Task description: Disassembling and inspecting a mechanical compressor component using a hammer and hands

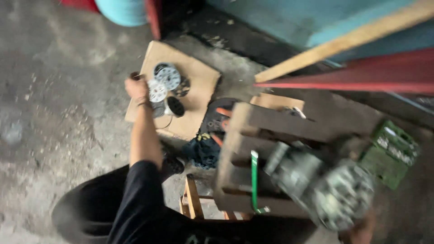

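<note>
My left hand reaches out over a sheet of cardboard on the concrete floor. It hovers beside several round wire spools, its fingers curled near a small dark thing; blur hides any grip. My right hand shows only partly at the bottom right edge, under a blurred grey metal motor-like part that it seems to hold. That part sits in front of a dark wooden crate.
A green circuit-board-like piece lies right of the crate, and a green strap hangs on its front. Orange-handled tools and a dark blue cloth lie by the cardboard. A wooden stool, a pale plank and a red beam stand nearby.
</note>
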